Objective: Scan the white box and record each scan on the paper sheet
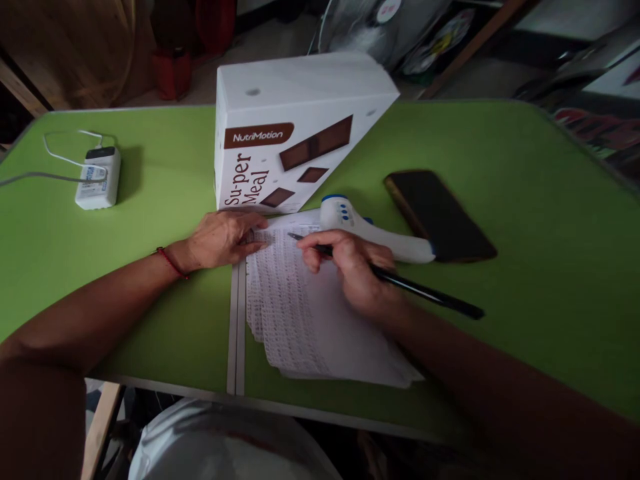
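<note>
My right hand (363,270) grips a black pen (427,292) in a writing hold, its tip at the upper part of a stack of paper sheets (350,340). Columns of small handwriting fill the left side of the top sheet; its right side is blank. At the sheets' upper left corner rests my left hand (223,240), palm down, with thumb and fingers apart and nothing held. A white and blue infrared thermometer (390,241) lies across the top right of the paper, partly behind my right hand.
A white box (300,87) printed "NutriMotion" stands directly behind the paper. Right of it lies a dark smartphone (445,217), by the thermometer's handle. A white plug-like device (100,179) with cables sits at the left of the green table (165,320). Beyond stands a fan (360,27).
</note>
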Demonstrator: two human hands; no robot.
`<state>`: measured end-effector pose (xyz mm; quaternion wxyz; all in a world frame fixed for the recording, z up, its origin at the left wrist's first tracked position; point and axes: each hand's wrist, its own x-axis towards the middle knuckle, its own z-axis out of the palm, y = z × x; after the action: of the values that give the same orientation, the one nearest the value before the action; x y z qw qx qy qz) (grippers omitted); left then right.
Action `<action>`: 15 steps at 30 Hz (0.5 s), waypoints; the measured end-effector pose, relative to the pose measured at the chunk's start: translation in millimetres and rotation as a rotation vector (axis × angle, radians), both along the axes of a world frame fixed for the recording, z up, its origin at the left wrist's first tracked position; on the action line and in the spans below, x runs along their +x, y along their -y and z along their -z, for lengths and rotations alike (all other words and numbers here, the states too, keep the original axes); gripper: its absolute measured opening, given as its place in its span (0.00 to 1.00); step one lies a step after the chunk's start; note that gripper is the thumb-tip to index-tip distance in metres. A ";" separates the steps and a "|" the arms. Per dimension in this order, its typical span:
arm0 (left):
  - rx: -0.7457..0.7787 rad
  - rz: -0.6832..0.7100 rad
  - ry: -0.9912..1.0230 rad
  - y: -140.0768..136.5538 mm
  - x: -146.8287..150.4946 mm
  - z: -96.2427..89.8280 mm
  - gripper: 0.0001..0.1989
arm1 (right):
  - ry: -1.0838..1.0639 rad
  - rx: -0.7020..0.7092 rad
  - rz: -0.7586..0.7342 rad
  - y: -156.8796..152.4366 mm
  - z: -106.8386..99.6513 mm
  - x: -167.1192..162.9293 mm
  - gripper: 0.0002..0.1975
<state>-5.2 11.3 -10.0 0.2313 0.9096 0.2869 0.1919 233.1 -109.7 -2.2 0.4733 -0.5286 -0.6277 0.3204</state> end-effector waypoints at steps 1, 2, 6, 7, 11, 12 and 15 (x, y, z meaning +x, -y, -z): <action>-0.001 -0.002 -0.004 0.2 0.0 -0.3 0.17 | -0.013 -0.038 0.013 -0.3 -0.7 -2.8 0.23; 0.003 -0.003 -0.008 0.3 0.0 -0.6 0.17 | -0.022 -0.072 0.027 -0.9 -1.5 -5.1 0.22; 0.025 0.004 -0.007 -0.1 0.2 -0.8 0.17 | -0.011 -0.112 0.064 -4.4 -2.8 -7.0 0.09; 0.028 0.005 -0.003 -0.3 0.4 -0.7 0.16 | 0.004 -0.104 0.066 -5.2 -2.2 -6.1 0.08; 0.047 0.017 0.011 -0.6 1.4 -0.5 0.16 | 0.067 -0.099 0.107 -8.2 2.1 -2.0 0.07; 0.051 0.017 0.011 -0.6 1.6 -0.4 0.16 | 0.079 -0.100 0.119 -8.9 3.0 -1.7 0.07; 0.048 0.016 0.001 -1.0 1.9 0.3 0.16 | 0.104 -0.077 0.147 -10.3 3.9 -2.9 0.06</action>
<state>-3.3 12.2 -10.3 0.2109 0.9170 0.2749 0.1975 230.2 -99.4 -6.1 0.4414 -0.6069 -0.5983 0.2809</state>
